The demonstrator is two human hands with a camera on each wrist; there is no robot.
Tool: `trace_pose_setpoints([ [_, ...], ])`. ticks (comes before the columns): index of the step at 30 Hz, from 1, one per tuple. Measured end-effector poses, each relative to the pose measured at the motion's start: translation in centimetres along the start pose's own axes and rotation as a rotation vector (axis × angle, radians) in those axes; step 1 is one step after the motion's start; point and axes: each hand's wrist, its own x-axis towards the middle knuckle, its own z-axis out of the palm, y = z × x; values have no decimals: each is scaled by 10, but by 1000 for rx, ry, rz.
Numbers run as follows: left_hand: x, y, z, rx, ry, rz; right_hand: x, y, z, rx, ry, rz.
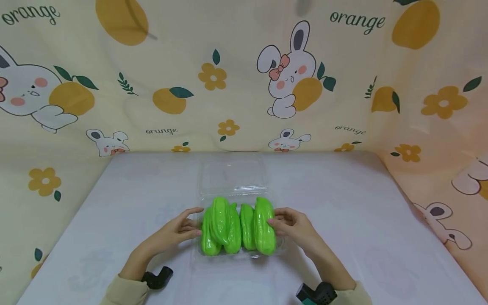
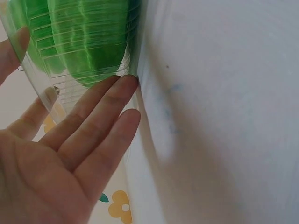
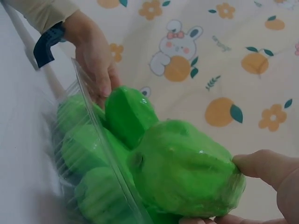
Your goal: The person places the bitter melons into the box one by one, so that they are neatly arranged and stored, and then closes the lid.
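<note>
Several long, glossy green vegetables [image 1: 220, 220], pepper-like with ridges, lie side by side in a clear plastic box [image 1: 244, 254]. Its hinged lid [image 1: 232, 173] is folded back behind. My left hand [image 1: 183, 228] touches the box's left side with fairly straight fingers [image 2: 112, 100]; the vegetables show green through the ribbed wall. At the box's right, my right hand [image 1: 291, 226] holds the rightmost green vegetable [image 3: 187, 172], thumb [image 3: 261, 165] on one side and fingers partly hidden on the other. In the right wrist view that vegetable sits higher than its neighbours.
The box stands on a white tabletop [image 1: 324, 190]. Behind and at the sides hangs a cream cloth [image 1: 244, 97] printed with rabbits and oranges. Black wrist devices [image 1: 158, 278] sit at both sleeves.
</note>
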Motion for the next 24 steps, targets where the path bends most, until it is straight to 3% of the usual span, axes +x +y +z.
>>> trace_pose_setpoints([
  [9, 0, -1, 1, -1, 1, 1, 4, -10, 12, -118, 77, -41],
  [24, 0, -1, 1, 1, 6, 3, 16, -16, 33, -186, 144, -68],
])
